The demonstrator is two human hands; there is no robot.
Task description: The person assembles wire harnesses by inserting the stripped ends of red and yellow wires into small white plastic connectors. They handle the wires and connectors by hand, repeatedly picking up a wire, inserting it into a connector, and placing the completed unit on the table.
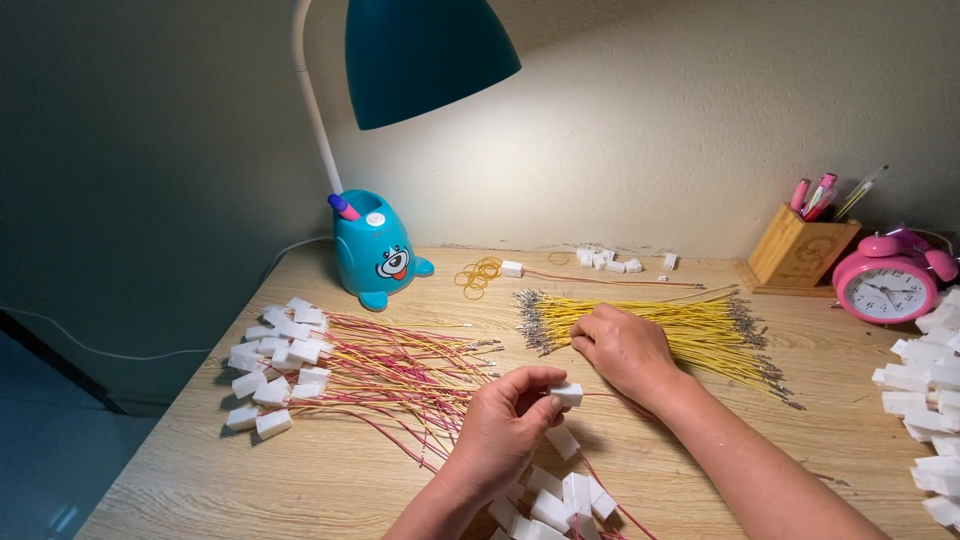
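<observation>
My left hand (505,430) pinches a small white plastic connector (566,394) between thumb and fingers, with a thin red wire running from it to the right. My right hand (625,350) rests knuckles-up on a bundle of loose yellow wires (690,325) with metal terminals at both ends, fingers curled at the bundle's left part. Just below my left hand lie several more white connectors (560,495) with red wires. To the left spreads a pile of finished red and yellow wires with white connectors (330,365).
A teal lamp with a bear-faced base (375,250) stands at the back left. Yellow rubber bands (478,275) and loose connectors (605,260) lie behind. A wooden pen holder (800,250), pink alarm clock (888,285) and a heap of white connectors (930,400) occupy the right.
</observation>
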